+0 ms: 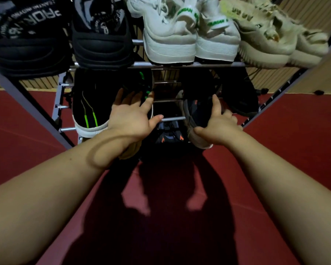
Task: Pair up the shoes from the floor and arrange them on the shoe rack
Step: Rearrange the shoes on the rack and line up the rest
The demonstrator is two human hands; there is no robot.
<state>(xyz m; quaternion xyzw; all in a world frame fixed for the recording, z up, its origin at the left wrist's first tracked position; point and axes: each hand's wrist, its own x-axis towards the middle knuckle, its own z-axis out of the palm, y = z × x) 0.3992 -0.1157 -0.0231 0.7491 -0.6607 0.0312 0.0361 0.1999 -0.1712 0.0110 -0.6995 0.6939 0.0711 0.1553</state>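
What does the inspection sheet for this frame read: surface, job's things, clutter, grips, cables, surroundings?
Surface: red floor, shadowed in front of the shoe rack.
Job's things: top shelf holds black pair, white pair, beige pair; middle shelf holds black-and-green pair; orange-marked shoe on a lower shelf.
Clutter: nothing seen.
Grips: left grip open, fingers spread at the black-and-green pair; right grip holds a dark shoe at the middle shelf.
Cables: nothing seen.
Surroundings: ribbed wall behind the rack.
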